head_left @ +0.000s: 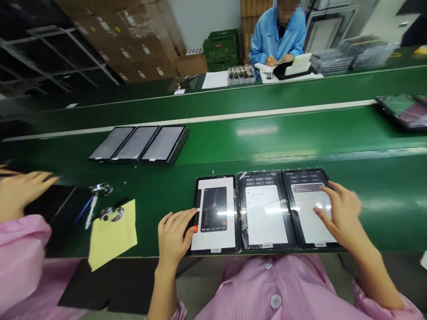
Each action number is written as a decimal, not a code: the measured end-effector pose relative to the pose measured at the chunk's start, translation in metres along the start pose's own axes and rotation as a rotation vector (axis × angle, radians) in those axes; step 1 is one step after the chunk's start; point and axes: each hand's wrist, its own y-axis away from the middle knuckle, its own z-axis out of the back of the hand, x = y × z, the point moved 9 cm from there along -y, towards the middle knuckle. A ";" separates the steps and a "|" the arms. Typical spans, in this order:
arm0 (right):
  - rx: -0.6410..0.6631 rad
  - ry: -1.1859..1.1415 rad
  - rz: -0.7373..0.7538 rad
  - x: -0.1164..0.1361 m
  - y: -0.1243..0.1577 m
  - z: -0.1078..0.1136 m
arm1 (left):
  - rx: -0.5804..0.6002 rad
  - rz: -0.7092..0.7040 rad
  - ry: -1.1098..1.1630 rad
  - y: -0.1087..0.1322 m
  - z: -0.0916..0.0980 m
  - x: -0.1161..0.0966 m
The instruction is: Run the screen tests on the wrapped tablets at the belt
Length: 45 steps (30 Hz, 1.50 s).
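Note:
Three tablets with lit screens lie side by side at the front edge of the green bench. My left hand (175,235) is at the left edge of the left tablet (230,213), fingers stretched out, the tips over its screen border. A small red patch shows by the thumb; I cannot tell if it is on the screen. The middle tablet (267,213), under glossy film, has a white panel on a dark background. Over the right tablet (305,213) my right hand (343,211) is spread, index finger and thumb apart near the screen. Whether those fingertips touch it is unclear.
Several more tablets (128,142) lie stacked further back on the left. A yellow paper (115,235), pens (90,213) and shiny metal pieces (111,214) are to my left, near another person's hand (25,191). Across the bench sits a co-worker in blue (258,40).

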 end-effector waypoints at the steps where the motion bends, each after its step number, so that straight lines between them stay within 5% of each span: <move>1: 0.046 -0.003 0.022 0.016 -0.005 -0.006 | -0.035 -0.013 0.001 -0.002 0.003 -0.002; 5: 0.204 0.064 0.063 0.069 -0.002 -0.025 | -0.077 -0.074 0.003 -0.009 0.003 -0.015; 10: 0.285 0.178 0.089 0.089 0.038 -0.017 | -0.036 -0.053 0.012 -0.009 -0.002 -0.020; 15: 0.373 0.182 0.153 0.092 0.051 -0.028 | -0.012 0.006 0.023 -0.012 -0.007 -0.012; 20: 0.382 0.177 0.025 0.081 -0.004 -0.059 | 0.070 -0.049 0.109 -0.029 -0.018 -0.029; 24: 0.219 0.127 -0.105 0.055 -0.033 -0.041 | 0.123 -0.127 0.158 -0.034 -0.023 -0.051; 28: 0.161 0.013 -0.044 0.056 -0.010 -0.020 | 0.118 -0.136 0.164 -0.031 -0.025 -0.057; 36: 0.259 -0.024 0.085 0.098 0.018 -0.039 | 0.147 -0.142 0.150 -0.033 -0.033 -0.058; 45: 0.264 0.056 0.049 0.066 0.023 -0.036 | 0.095 -0.136 0.122 -0.043 -0.027 -0.045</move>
